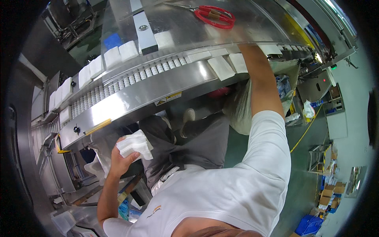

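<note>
My left hand [123,161] is closed around a small stack of white folded wipes [135,144], held above my lap on the near side of the conveyor [169,85]. My right forearm [260,75] stretches forward across the conveyor's edge, and the hand goes under the clear cover [181,29], where its fingers do not show. Beside that wrist, two white folded wipes [221,68] hang over the steel edge. More white packs [113,57] stand in a slanted row along the far side of the belt, to the left.
Red-handled scissors [214,16] lie on top of the cover. A blue piece [113,41] is near the row of packs. Below my right arm hangs a large pale bag [239,106]. A blue crate [310,225] and cardboard boxes [327,193] stand along the right wall.
</note>
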